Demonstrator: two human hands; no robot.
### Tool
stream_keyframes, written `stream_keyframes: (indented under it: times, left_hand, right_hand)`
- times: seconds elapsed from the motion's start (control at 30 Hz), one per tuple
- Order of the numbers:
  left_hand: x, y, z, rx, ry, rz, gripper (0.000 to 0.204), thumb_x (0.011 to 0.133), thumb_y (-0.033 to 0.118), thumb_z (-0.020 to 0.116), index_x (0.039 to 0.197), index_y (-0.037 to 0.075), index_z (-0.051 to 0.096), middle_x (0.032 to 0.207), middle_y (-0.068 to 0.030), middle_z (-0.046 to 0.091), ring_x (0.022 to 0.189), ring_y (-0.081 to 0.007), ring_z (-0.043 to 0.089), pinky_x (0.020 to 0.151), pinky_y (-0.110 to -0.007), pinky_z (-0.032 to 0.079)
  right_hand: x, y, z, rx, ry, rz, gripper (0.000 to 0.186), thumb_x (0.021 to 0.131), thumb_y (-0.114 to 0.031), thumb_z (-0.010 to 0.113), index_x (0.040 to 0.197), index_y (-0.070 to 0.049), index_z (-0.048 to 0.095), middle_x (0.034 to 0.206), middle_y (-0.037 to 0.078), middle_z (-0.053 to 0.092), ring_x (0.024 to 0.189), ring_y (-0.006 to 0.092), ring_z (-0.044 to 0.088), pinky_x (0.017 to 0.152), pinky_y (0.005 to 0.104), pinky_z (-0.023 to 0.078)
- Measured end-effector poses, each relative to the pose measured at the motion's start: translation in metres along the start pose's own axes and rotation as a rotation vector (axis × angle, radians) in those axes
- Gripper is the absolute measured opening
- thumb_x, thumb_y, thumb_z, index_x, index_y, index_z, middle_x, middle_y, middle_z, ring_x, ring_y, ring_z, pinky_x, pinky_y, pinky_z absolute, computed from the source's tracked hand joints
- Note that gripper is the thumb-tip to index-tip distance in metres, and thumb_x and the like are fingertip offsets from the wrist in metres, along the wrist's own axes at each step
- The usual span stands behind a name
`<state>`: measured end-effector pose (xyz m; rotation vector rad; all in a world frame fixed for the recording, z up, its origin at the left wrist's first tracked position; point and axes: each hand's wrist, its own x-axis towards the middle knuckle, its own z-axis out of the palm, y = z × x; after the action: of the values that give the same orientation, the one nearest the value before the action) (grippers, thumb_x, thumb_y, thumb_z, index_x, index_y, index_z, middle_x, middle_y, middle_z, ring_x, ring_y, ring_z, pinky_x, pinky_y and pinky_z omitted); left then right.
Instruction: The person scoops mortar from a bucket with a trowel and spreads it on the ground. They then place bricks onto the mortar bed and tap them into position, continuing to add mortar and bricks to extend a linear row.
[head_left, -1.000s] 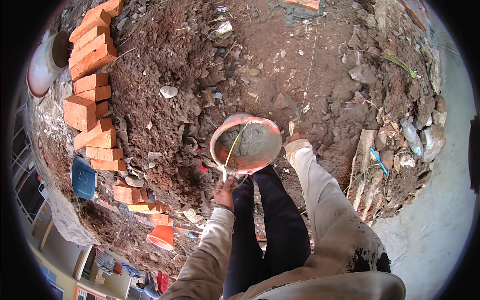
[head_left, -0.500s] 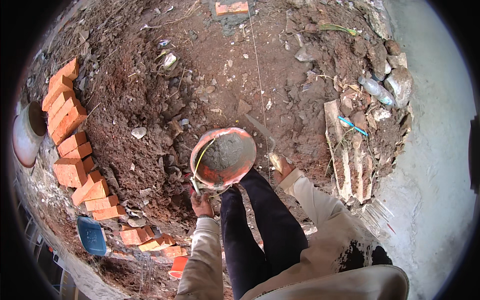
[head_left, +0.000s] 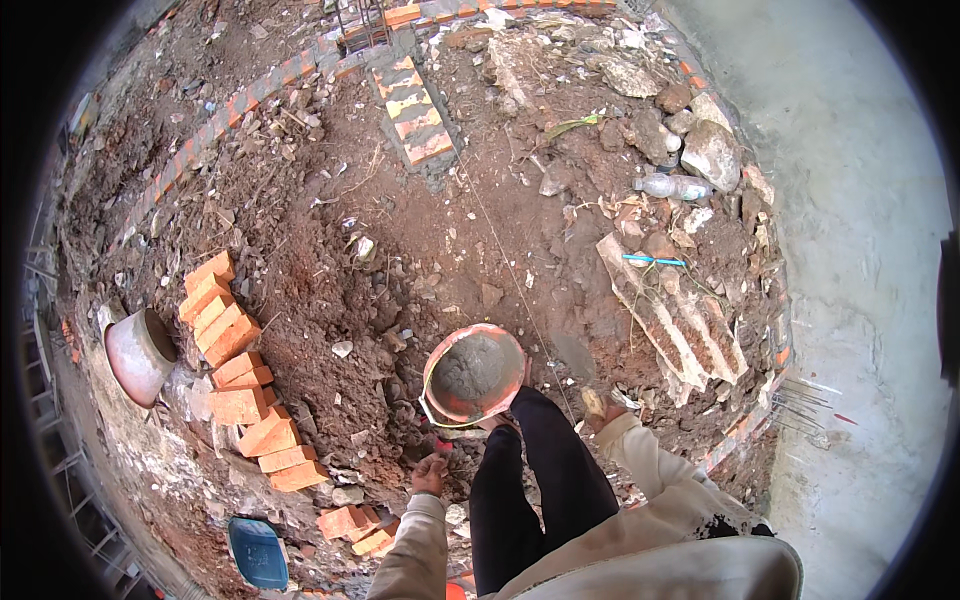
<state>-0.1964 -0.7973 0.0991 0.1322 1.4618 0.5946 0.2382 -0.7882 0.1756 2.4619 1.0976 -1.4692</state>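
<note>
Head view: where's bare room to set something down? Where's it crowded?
Freest: the smooth grey floor, right of the stones. Also the soil between the bucket and the brick-and-mortar strip, left of the string, though littered. Crowded: around the plastic bottle and blue stick; at left, along the loose bricks.

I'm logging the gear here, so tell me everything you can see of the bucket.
The bucket looks like reddish-orange plastic, round-mouthed and smeared grey. Wet-looking grey mix fills much of it. Its thin handle lies along the left side. It seems to stand on the soil before the legs; the left hand is near but apart.
</note>
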Motion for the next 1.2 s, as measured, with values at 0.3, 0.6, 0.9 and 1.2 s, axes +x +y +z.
stream_keyframes:
  times: [0.3, 0.6, 0.9, 1.2]
  left_hand:
    - [-0.015, -0.021, -0.032, 0.121, 0.214, -0.016, 0.016, 0.079, -0.001, 0.062, 0.096, 0.002, 0.063, 0.086, -0.0081, 0.066, 0.075, -0.0192, 0.065, 0.066, -0.032, 0.058]
    - [-0.015, -0.043, 0.014, 0.074, 0.335, -0.081, 0.013, 0.082, 0.003, 0.065, 0.095, 0.002, 0.061, 0.084, -0.0069, 0.065, 0.074, -0.0167, 0.064, 0.065, -0.030, 0.055]
    - [-0.011, -0.022, 0.132, 0.066, 0.307, -0.075, 0.014, 0.076, 0.011, 0.068, 0.088, 0.003, 0.065, 0.074, -0.0024, 0.063, 0.063, -0.0107, 0.058, 0.058, -0.024, 0.047]
    - [-0.023, -0.012, 0.147, 0.015, 0.342, -0.136, 0.015, 0.076, 0.011, 0.068, 0.089, 0.004, 0.065, 0.075, -0.0007, 0.062, 0.063, -0.0096, 0.057, 0.054, -0.022, 0.041]
  right_hand:
    - [0.069, -0.165, -0.219, -0.312, 0.286, -0.129, 0.057, 0.083, -0.020, 0.059, 0.138, -0.014, 0.042, 0.112, 0.024, 0.061, 0.102, 0.0389, 0.060, 0.087, 0.0465, 0.048]
    - [0.267, -0.301, -0.382, -0.798, 0.483, 0.013, 0.043, 0.084, -0.021, 0.053, 0.126, -0.012, 0.054, 0.118, 0.019, 0.062, 0.111, 0.0337, 0.060, 0.095, 0.0430, 0.047]
    - [0.315, -0.276, -0.338, -0.850, 0.302, -0.097, 0.067, 0.084, -0.017, 0.050, 0.146, -0.018, 0.026, 0.116, 0.027, 0.060, 0.107, 0.0406, 0.060, 0.089, 0.0470, 0.049]
    - [0.294, -0.239, -0.357, -0.721, 0.549, -0.192, 0.068, 0.084, -0.021, 0.056, 0.146, -0.019, 0.029, 0.112, 0.031, 0.057, 0.093, 0.0415, 0.064, 0.078, 0.0505, 0.052]
